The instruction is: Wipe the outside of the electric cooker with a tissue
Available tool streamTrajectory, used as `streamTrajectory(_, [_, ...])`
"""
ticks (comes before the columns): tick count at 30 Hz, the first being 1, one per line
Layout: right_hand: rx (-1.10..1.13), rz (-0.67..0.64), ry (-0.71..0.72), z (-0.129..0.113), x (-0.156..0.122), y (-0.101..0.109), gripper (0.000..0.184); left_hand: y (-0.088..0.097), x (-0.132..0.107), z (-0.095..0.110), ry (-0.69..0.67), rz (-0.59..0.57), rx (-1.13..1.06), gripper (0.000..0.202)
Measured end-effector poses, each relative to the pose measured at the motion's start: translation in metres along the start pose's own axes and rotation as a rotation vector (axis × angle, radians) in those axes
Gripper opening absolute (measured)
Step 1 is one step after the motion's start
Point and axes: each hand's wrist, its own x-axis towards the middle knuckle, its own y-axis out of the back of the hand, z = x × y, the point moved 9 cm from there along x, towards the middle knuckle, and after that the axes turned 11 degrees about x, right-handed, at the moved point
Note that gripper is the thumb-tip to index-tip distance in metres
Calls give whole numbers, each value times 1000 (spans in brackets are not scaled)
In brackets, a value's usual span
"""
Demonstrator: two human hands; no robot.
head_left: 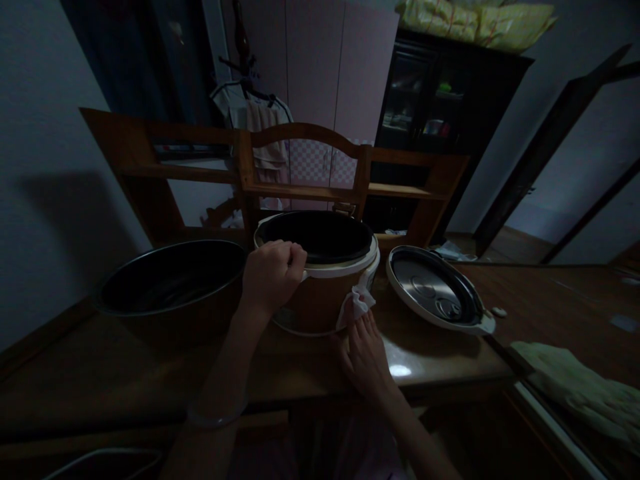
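An orange-brown rice cooker [320, 297] with a white rim and a dark inner pot stands open on the wooden table [150, 373]. My left hand [273, 273] is closed over the cooker's front-left rim. My right hand [365, 353] presses a small white cloth [357, 303] against the cooker's lower right side, fingers pinched on the cloth. The cooker's lid [437, 287] lies upside down on the table to the right, shiny inner side up.
A large dark bowl [170, 280] sits left of the cooker. A wooden shelf rack [300, 180] stands behind it. A dark cabinet [440, 107] is at the back right. A pale green cloth [585, 390] lies at lower right.
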Motion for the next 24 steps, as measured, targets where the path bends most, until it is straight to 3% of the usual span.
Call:
streamTrajectory(10, [-25, -138, -25, -4, -26, 2, 79, 1, 1, 0, -1, -2, 26, 44])
streamTrajectory(14, [141, -201, -105, 2, -40, 10, 63, 1, 1, 0, 4, 0, 12, 44])
streamTrajectory(19, [343, -44, -263, 15, -45, 48, 59, 0, 0, -1, 6, -5, 8, 44])
streamTrajectory(22, [297, 33, -208, 10, -30, 65, 68, 0, 0, -2, 2, 8, 26, 44])
streamTrajectory(24, [225, 16, -129, 2, -14, 64, 73, -1, 0, -2, -9, 11, 16, 44])
